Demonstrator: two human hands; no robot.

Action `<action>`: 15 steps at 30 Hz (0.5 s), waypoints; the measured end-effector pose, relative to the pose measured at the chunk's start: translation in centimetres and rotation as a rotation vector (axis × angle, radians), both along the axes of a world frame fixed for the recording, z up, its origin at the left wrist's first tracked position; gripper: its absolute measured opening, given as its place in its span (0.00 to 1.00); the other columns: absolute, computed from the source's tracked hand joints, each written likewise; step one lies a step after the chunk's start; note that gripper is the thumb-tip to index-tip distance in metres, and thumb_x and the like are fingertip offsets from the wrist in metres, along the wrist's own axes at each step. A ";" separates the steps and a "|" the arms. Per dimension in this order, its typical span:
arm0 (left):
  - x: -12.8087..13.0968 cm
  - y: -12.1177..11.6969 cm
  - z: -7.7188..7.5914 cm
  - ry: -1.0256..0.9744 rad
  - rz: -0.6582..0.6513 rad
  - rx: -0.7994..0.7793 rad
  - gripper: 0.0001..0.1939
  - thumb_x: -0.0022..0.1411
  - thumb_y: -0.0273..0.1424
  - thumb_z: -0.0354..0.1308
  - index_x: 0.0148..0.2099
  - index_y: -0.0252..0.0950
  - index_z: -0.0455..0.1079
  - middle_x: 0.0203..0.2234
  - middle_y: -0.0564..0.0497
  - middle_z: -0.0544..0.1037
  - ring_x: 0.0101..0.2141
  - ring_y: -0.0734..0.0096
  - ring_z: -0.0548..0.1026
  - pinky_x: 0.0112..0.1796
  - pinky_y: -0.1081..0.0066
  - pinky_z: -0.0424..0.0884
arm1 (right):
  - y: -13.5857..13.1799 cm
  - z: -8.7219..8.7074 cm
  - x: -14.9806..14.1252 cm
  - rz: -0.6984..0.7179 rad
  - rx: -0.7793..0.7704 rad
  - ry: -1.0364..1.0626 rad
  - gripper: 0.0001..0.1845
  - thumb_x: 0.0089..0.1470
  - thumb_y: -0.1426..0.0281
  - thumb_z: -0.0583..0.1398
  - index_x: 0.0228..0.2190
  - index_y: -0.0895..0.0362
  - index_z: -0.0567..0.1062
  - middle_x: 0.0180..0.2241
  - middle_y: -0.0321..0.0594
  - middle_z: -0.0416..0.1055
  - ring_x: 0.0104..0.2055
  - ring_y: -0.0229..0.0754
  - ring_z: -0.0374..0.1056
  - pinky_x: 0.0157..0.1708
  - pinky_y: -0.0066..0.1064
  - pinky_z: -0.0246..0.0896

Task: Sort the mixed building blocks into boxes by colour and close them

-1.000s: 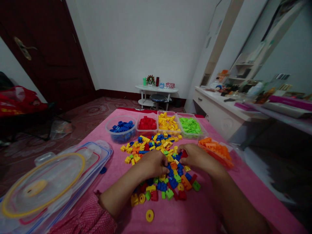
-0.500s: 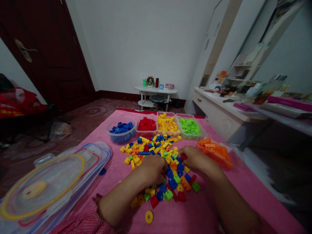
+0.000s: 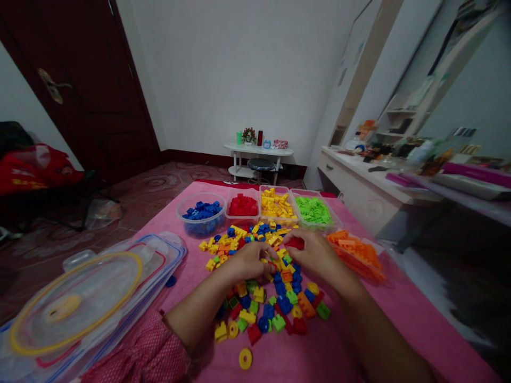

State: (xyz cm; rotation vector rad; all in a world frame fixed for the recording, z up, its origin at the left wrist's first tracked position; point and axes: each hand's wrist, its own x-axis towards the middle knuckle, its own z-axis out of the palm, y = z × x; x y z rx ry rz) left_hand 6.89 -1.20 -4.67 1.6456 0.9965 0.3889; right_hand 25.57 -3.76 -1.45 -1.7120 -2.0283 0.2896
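Observation:
A mixed heap of toy building bricks [image 3: 284, 304] in yellow, blue, red, green and orange lies across the pink cloth. Over its middle is my left hand [image 3: 250, 260], fingers pinched on a small red piece that is mostly hidden, apparently a brick. My right hand [image 3: 313, 250] grips a red building brick [image 3: 295, 243] between thumb and fingers at the heap's right side. Behind the heap stand tubs of sorted bricks: blue [image 3: 203, 210], red [image 3: 242, 205], yellow [image 3: 276, 204] and green [image 3: 313, 210]. Orange bricks [image 3: 356, 251] fill another tub by my right forearm.
Stacked clear lids [image 3: 96, 298] with coloured rims lie on the table's left side. A yellow ring-shaped piece [image 3: 245, 359] sits near the front. To the right is a cluttered white dresser [image 3: 359, 175]. A small white table [image 3: 258, 151] and a stool [image 3: 261, 164] stand by the far wall.
My left hand has lifted from the front of the heap and moved slightly away from me, uncovering bricks below. My right hand has shifted a little left, still with the red brick.

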 end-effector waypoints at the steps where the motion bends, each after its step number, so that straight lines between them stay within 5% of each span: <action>1: -0.1 0.4 -0.1 -0.105 0.038 -0.112 0.18 0.46 0.26 0.59 0.43 0.33 0.69 0.24 0.56 0.70 0.20 0.78 0.67 0.21 0.77 0.62 | 0.0 0.1 -0.4 0.017 0.028 0.079 0.13 0.44 0.75 0.57 0.33 0.56 0.77 0.34 0.39 0.76 0.36 0.41 0.70 0.34 0.28 0.59; 9: -0.6 1.3 0.7 -0.655 0.100 -0.878 0.11 0.53 0.34 0.56 0.36 0.31 0.68 0.22 0.53 0.71 0.22 0.76 0.72 0.20 0.80 0.63 | -0.8 0.5 -3.4 0.124 0.071 0.447 0.08 0.47 0.74 0.58 0.32 0.58 0.76 0.33 0.39 0.74 0.35 0.39 0.70 0.36 0.28 0.64; 15: -0.2 1.3 -0.2 -0.752 0.001 -0.995 0.23 0.61 0.47 0.49 0.46 0.33 0.67 0.21 0.51 0.75 0.22 0.68 0.76 0.18 0.78 0.66 | -1.3 0.8 -4.4 0.195 0.121 0.400 0.17 0.45 0.75 0.62 0.40 0.53 0.75 0.41 0.38 0.73 0.45 0.42 0.68 0.48 0.34 0.60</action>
